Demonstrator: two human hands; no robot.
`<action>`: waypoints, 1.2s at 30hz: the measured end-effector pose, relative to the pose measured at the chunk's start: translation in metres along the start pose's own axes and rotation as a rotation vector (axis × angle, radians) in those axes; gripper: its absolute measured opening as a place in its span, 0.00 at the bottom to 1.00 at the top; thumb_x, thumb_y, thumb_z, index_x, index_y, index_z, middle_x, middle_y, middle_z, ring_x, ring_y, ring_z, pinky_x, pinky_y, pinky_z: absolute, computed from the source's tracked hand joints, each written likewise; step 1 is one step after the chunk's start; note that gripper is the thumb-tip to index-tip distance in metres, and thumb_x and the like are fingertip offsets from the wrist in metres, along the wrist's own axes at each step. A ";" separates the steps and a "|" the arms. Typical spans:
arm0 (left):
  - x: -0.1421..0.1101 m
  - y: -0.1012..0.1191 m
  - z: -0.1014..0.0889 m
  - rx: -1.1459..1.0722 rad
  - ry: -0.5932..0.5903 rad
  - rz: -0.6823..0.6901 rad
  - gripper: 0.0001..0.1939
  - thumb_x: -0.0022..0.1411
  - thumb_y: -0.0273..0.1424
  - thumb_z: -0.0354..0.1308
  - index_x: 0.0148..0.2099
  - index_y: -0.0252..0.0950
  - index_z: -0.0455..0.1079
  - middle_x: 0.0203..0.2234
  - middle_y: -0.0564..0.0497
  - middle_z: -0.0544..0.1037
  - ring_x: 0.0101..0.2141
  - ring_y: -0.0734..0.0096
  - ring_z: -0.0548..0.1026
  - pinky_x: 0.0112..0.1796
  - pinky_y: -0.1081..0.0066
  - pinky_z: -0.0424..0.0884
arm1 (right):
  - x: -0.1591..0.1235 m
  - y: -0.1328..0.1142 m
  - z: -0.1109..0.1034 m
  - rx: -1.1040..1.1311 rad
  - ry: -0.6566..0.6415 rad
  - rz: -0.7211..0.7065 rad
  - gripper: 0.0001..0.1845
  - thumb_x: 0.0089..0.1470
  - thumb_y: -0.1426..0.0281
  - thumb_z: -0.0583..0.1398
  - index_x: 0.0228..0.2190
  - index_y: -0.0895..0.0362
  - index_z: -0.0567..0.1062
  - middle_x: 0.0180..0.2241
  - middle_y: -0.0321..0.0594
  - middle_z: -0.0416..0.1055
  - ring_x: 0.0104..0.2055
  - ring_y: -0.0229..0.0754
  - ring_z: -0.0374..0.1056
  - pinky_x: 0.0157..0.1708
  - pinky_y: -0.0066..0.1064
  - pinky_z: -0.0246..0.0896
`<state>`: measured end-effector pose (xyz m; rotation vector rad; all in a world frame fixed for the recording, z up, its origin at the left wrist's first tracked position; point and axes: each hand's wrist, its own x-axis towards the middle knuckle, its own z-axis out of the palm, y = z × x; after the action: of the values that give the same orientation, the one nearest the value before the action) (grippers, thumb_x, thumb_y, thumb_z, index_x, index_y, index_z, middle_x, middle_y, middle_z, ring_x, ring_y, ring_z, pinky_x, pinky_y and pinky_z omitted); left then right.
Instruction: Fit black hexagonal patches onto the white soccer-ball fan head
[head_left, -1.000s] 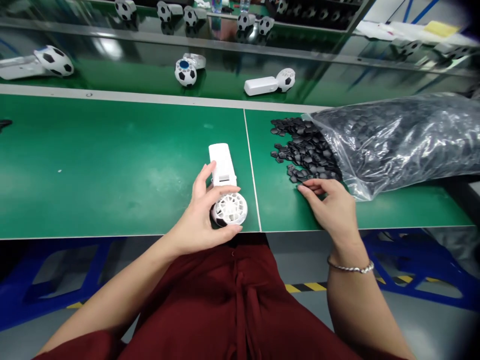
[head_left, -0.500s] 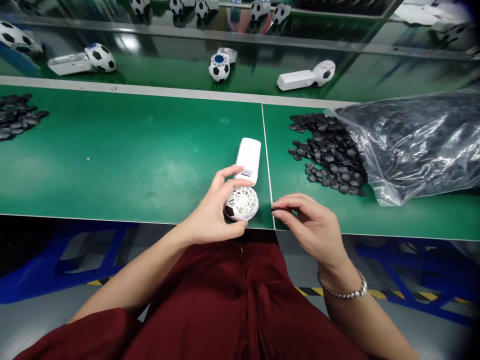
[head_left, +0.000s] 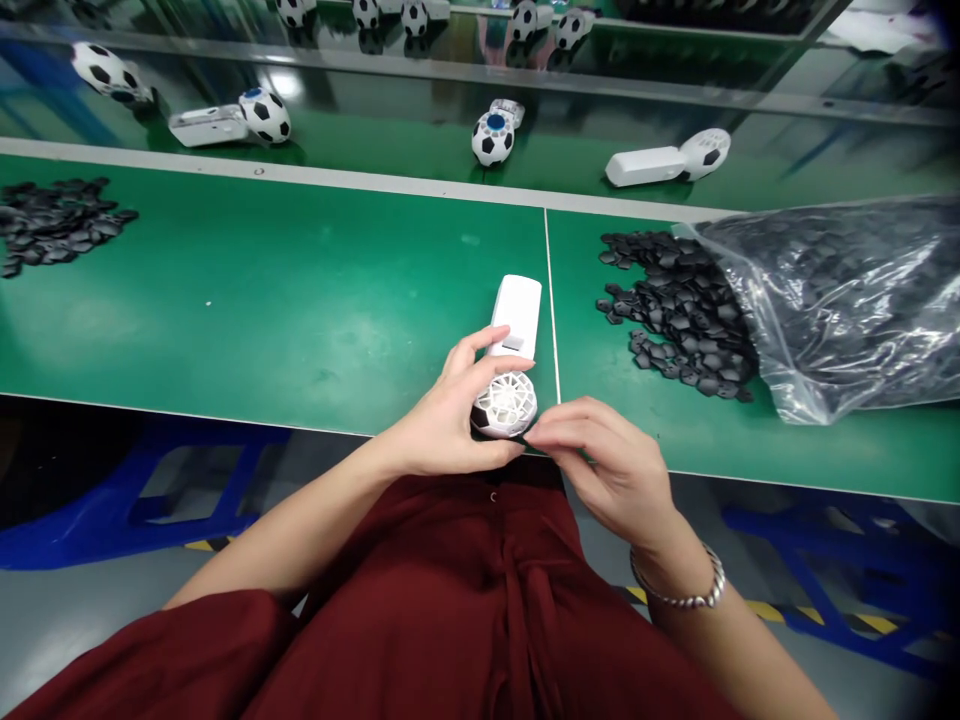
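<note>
My left hand point(head_left: 450, 425) is wrapped round the ball-shaped white lattice head of a handheld fan point(head_left: 508, 360) at the near edge of the green table point(head_left: 300, 290). The fan's flat white handle points away from me. My right hand point(head_left: 600, 465) has its fingers pinched at the right side of that head; in the earlier frame it pinched a small black piece, which is hidden here. A heap of black pieces point(head_left: 675, 310) lies to the right, spilling out of a clear plastic bag point(head_left: 847, 300).
A second heap of black pieces point(head_left: 60, 220) lies at the far left. Finished football-patterned fans point(head_left: 225, 120) point(head_left: 491, 135) and a white one point(head_left: 667, 160) lie on the conveyor point(head_left: 375, 150) behind. Blue frames stand under the table.
My right hand left the heap of black pieces with one piece pinched and came left to the fan's head. The camera view shifted left. My left hand kept its hold.
</note>
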<state>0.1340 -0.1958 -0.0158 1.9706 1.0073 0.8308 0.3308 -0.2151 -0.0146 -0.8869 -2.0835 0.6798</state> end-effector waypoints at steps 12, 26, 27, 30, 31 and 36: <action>0.000 -0.003 0.000 -0.067 0.010 0.029 0.30 0.47 0.25 0.60 0.54 0.40 0.58 0.59 0.42 0.48 0.61 0.52 0.49 0.57 0.51 0.55 | 0.011 -0.001 0.009 0.072 0.081 0.034 0.07 0.53 0.78 0.60 0.32 0.53 0.73 0.31 0.36 0.69 0.35 0.39 0.66 0.35 0.32 0.63; 0.006 -0.008 0.002 0.054 0.111 0.102 0.26 0.50 0.26 0.56 0.52 0.39 0.57 0.52 0.44 0.62 0.60 0.53 0.49 0.58 0.46 0.46 | 0.012 0.008 0.024 0.456 0.109 0.371 0.22 0.54 0.71 0.61 0.50 0.51 0.63 0.55 0.42 0.60 0.54 0.45 0.60 0.42 0.33 0.65; 0.008 -0.008 0.001 0.069 0.116 0.101 0.25 0.50 0.26 0.56 0.52 0.39 0.57 0.50 0.45 0.63 0.60 0.54 0.51 0.59 0.46 0.45 | 0.014 0.007 0.025 0.484 0.134 0.385 0.22 0.53 0.71 0.61 0.49 0.51 0.63 0.53 0.42 0.62 0.54 0.45 0.60 0.40 0.31 0.66; 0.011 -0.009 -0.001 0.079 0.101 0.120 0.23 0.51 0.27 0.56 0.51 0.39 0.58 0.48 0.45 0.66 0.60 0.55 0.52 0.58 0.46 0.46 | 0.016 0.006 0.029 0.554 0.196 0.418 0.22 0.51 0.72 0.63 0.47 0.51 0.64 0.49 0.41 0.66 0.53 0.44 0.61 0.36 0.28 0.67; 0.011 -0.008 -0.002 0.075 0.095 0.124 0.23 0.51 0.27 0.56 0.50 0.38 0.58 0.48 0.45 0.66 0.60 0.54 0.51 0.58 0.46 0.47 | 0.016 0.006 0.030 0.563 0.208 0.421 0.22 0.50 0.72 0.63 0.47 0.51 0.64 0.49 0.41 0.66 0.53 0.43 0.62 0.35 0.27 0.67; 0.005 -0.005 -0.001 0.067 0.115 0.093 0.24 0.48 0.25 0.57 0.49 0.39 0.60 0.47 0.45 0.67 0.60 0.53 0.52 0.56 0.46 0.53 | 0.015 0.006 0.029 0.499 0.147 0.367 0.19 0.50 0.69 0.64 0.45 0.52 0.67 0.47 0.41 0.67 0.48 0.43 0.65 0.31 0.27 0.66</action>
<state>0.1344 -0.1889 -0.0187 2.0588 1.0278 0.9830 0.3026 -0.2050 -0.0287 -0.9942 -1.5270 1.2240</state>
